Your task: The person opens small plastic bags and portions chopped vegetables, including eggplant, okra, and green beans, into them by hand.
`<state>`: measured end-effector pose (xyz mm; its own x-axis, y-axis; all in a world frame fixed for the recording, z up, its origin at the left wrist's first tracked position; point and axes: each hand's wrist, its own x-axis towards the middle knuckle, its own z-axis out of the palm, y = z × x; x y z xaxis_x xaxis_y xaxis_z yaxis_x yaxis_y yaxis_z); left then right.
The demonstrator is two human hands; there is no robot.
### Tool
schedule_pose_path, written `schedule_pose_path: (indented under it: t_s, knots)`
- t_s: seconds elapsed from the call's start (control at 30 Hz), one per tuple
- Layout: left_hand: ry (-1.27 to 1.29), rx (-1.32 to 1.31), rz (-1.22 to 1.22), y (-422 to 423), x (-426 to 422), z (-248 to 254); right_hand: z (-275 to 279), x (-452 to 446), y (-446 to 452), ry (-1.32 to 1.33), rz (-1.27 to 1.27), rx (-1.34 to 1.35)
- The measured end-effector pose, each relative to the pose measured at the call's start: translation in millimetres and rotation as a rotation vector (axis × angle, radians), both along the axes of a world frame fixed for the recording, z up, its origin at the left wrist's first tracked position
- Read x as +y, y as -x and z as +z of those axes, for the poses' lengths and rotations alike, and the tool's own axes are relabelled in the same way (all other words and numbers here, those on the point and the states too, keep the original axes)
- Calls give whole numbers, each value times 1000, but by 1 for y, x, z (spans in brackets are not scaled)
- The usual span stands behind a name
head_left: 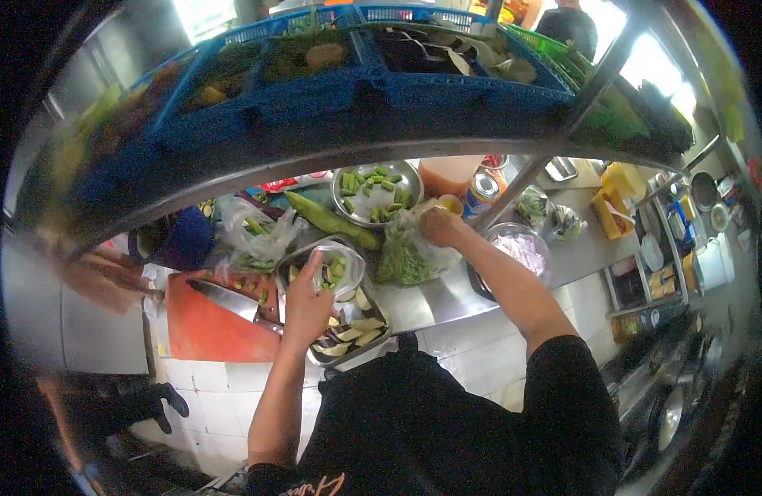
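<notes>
My left hand [308, 304] is at the near left edge of a metal tray [384, 331] of cut eggplant [348, 335], its fingers round the edge of a clear bag [341, 269] of cut green vegetable. My right hand [441, 226] is closed on the top of a clear plastic bag of green leaves [407, 252], right of the tray. A knife [225, 299] lies on the red cutting board [200, 326], its handle pointing towards my left wrist. Behind the hands are a long green vegetable [327, 221] and a metal bowl [415, 180] of cut green pieces.
Blue crates [306, 97] of vegetables stand on the shelf [331, 161] overhead. A can [482, 192] and a bowl [544, 240] of pale purple slices are to the right. Another person's hands [112, 281] are at the left. A metal post [517, 183] rises beside the can.
</notes>
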<state>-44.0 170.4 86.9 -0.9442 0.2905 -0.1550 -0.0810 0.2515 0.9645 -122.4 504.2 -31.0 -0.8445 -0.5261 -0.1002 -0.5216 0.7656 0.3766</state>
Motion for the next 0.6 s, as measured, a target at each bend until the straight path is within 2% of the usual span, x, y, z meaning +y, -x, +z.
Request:
schedule_pose_path:
  t_s: [0.1, 0.2, 0.3, 0.4, 0.5, 0.6]
  knots:
    - [25, 31, -3, -1, -3, 2, 0, 0, 10, -167, -73, -204]
    - [51, 42, 7, -2, -5, 9, 25, 22, 8, 163, -88, -144]
    - [38, 50, 22, 0, -6, 3, 96, 13, -22, 747, -272, -134]
    - [52, 74, 31, 2, -4, 2, 75, 34, -28, 751, -263, -16]
    - [43, 110, 29, 6, -3, -9, 69, 42, -37, 597, -362, -10]
    - [37, 75, 19, 7, -1, -3, 116, 13, -61, 782, -565, 92]
